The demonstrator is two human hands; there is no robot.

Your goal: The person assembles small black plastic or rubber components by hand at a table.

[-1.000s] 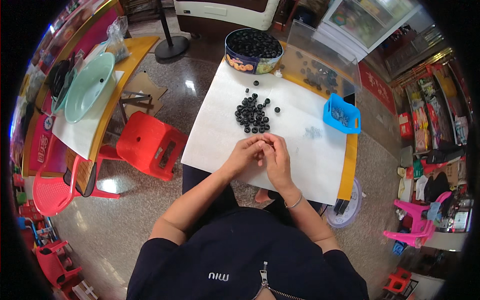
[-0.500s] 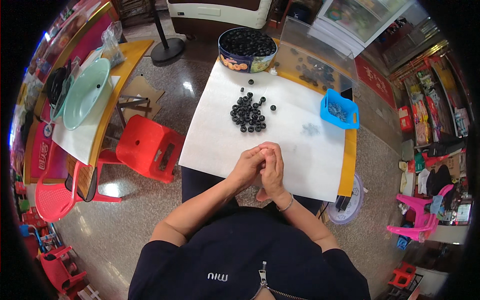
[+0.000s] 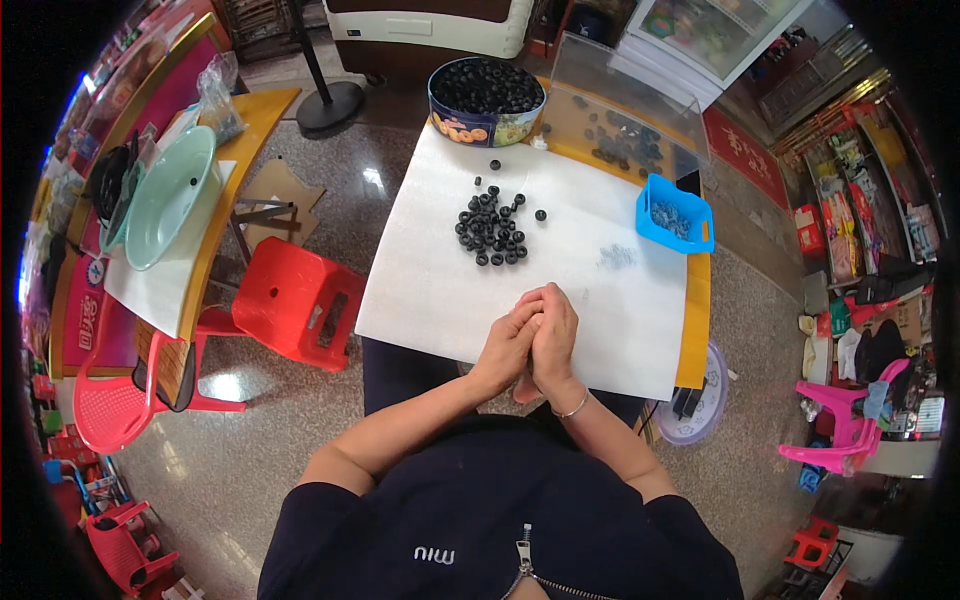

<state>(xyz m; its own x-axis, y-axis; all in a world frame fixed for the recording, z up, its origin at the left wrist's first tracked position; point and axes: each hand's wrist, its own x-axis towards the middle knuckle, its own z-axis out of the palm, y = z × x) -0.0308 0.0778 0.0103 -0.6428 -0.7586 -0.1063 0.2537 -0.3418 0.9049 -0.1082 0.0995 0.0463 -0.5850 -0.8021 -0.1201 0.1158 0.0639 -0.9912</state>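
Observation:
Over the near edge of a white sheet (image 3: 430, 290), my left hand (image 3: 503, 352) and my right hand (image 3: 556, 338) are pressed together, fingers closed. My right fingers lap over the left fingertips, so anything between them is hidden. Beyond my hands lies a loose pile of small black ring-shaped pieces (image 3: 490, 232), with a few strays around it. A round tin (image 3: 488, 130) filled with similar black pieces stands at the far edge. To the right is a blue plastic basket (image 3: 665, 238) holding small clear or bluish bits. More such tiny bits (image 3: 617, 257) are scattered on the sheet near it.
Behind the basket, a clear plastic box (image 3: 625, 110) has dark pieces in or behind it. At left, a red stool (image 3: 290, 300) stands beside another table with a pale green basin (image 3: 175, 205). A pink chair (image 3: 840, 425) is at right.
My hands have drawn closer together, with the right fingers folding further over the left. The whole view has shifted slightly; the black pieces and containers look unchanged.

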